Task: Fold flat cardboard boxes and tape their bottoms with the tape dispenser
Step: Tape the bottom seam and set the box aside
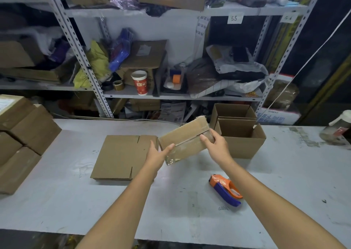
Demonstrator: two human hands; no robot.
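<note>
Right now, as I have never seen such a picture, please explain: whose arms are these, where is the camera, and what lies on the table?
There is no machine here. The arms belong to a person, and the one camera sits on that person's head, looking forward and down. The left hand and the right hand hold a folded box, with shiny tape on it, over the table. On the table lie flat cardboard, a tape dispenser and open boxes. Behind stand shelves.
</note>
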